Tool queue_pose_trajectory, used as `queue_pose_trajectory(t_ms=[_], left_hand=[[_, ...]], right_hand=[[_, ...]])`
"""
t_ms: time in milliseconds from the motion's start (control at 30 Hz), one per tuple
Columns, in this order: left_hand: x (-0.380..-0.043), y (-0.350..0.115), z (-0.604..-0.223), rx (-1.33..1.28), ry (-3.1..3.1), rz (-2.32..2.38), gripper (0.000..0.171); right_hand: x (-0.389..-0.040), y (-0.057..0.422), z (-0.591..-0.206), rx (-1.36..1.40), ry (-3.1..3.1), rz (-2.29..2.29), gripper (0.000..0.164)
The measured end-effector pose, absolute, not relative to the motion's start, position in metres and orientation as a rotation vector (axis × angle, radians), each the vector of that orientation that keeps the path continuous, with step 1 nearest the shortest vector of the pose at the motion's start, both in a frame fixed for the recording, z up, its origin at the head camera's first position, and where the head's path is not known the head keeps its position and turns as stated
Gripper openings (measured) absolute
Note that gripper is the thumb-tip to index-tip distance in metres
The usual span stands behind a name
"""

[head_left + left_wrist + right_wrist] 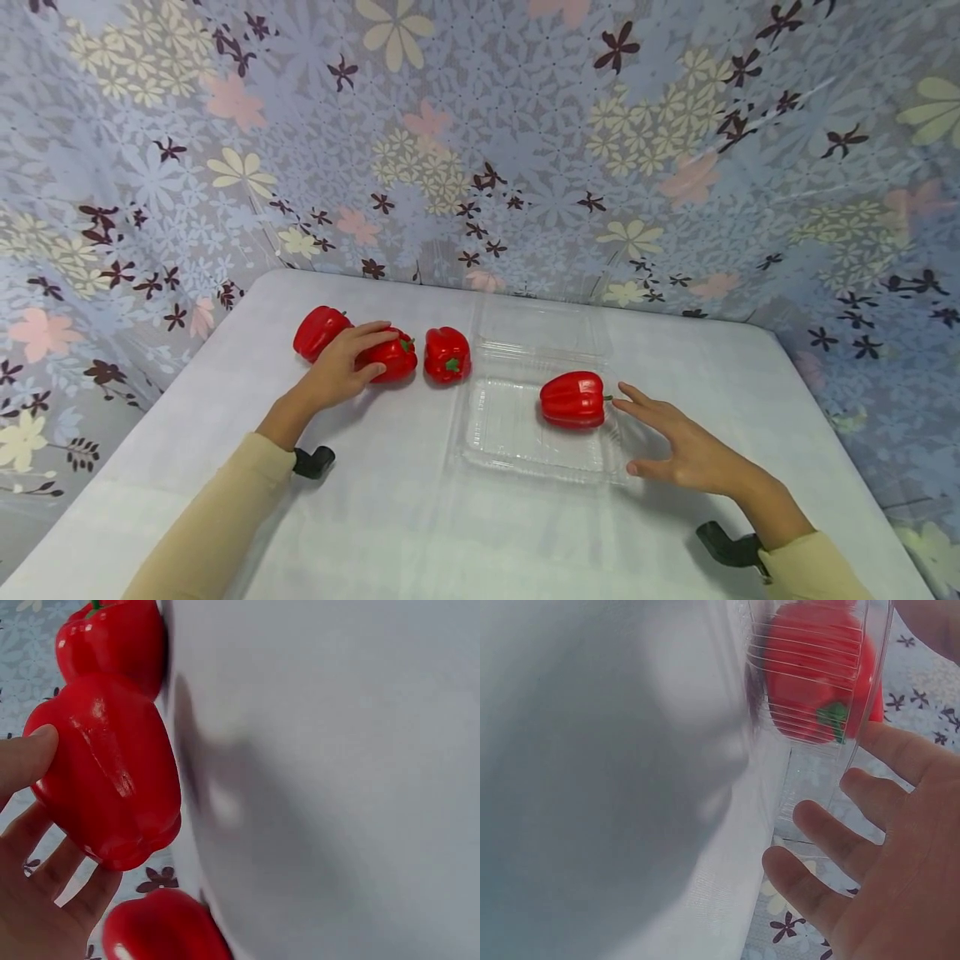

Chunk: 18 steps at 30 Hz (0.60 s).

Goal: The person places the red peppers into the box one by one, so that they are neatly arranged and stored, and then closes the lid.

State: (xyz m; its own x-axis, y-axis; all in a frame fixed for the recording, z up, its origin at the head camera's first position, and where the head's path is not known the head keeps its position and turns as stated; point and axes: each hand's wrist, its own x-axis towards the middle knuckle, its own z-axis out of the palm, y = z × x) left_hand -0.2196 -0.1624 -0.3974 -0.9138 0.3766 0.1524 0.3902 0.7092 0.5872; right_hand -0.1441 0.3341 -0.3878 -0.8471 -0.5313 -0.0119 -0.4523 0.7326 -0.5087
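My left hand point(341, 362) holds a red bell pepper point(395, 357), its thumb on one side and its fingers on the other, as the left wrist view also shows. Close by that hand lies another red bell pepper point(321, 332) to the left, and a third red bell pepper point(446, 350) is to the right. A clear plastic container point(498, 454), lid point(536, 325) folded back, holds one red bell pepper point(572, 402) lying on its side. Beside the container's right edge is my right hand point(682, 446), fingers spread and holding nothing; its fingertips are close to the green stem.
White cloth covers the table point(360, 525). Behind it hangs a floral curtain point(480, 125). A black device is strapped near each wrist, the left one point(315, 462) and the right one point(727, 546) both just above the tabletop.
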Motion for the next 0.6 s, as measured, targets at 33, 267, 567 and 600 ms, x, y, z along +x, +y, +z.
queue_pose_trajectory(t_ms=[33,267,567,600], left_hand=[[-0.219,-0.162,-0.395,-0.654,-2.873,-0.995,0.057],[-0.215,-0.158,-0.381,-0.688,-2.822,-1.001,0.055],[-0.210,-0.152,-0.368,-0.792,-2.740,-0.954,0.053],[-0.209,-0.151,-0.366,-0.807,-2.727,-0.955,0.053]], right_hand=[[-0.144,0.335,-0.388,-0.797,2.777,-0.753,0.078],[-0.145,0.335,-0.386,-0.791,2.773,-0.733,0.078],[-0.145,0.333,-0.386,-0.757,2.772,-0.737,0.078],[-0.145,0.333,-0.386,-0.756,2.773,-0.736,0.079]])
